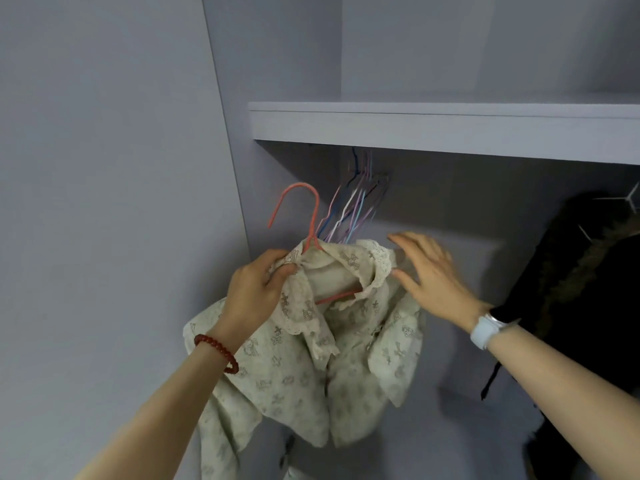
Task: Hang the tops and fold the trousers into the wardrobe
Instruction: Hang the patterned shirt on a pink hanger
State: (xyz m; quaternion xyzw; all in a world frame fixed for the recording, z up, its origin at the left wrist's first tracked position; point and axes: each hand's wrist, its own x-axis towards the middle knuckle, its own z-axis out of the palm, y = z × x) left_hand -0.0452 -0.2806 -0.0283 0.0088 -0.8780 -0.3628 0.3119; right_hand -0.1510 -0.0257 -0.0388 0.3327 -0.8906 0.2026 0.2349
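Hanging below the wardrobe shelf (pixel 415 128), the pale printed top (pixel 311 358) sits on a pink hanger (pixel 313 223). The left hand (pixel 256 292) pinches its collar beside the hook; the right hand (pixel 433 275), fingers spread, is blurred at its shoulder. A dark coat (pixel 581 306), cut off, hangs right of it; spare hangers (pixel 356 206) behind.

A home bedroom closet: grey wardrobe (pixel 242 188), shelf (pixel 433 129), spare hangers (pixel 353 209), dark coat (pixel 581 289).

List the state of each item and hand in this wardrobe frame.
Pink hanger: inside blouse, hook free, not on rail.
Patterned blouse: draped on hanger, held up.
Left hand: pinching collar.
Right hand: open, at blouse shoulder.
Spare hangers: hanging, bare.
Dark coat: hanging.
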